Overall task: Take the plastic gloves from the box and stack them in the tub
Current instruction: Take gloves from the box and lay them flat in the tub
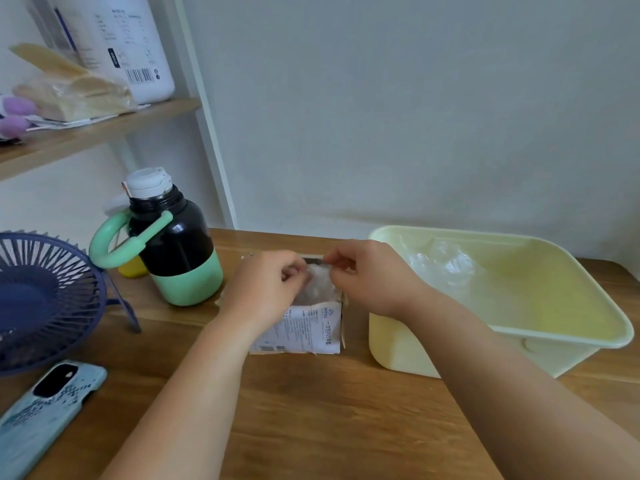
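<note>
A small white cardboard glove box [304, 332] stands upright on the wooden bench [311, 410], its top open and its printed front facing the camera. Crinkled clear plastic gloves [320, 284] bulge out of the opening. Just to its right, almost touching, sits a pale yellow rectangular tub [554, 327] with rounded corners. A few loose transparent gloves [441, 263] lie crumpled in the tub's far left corner.
</note>
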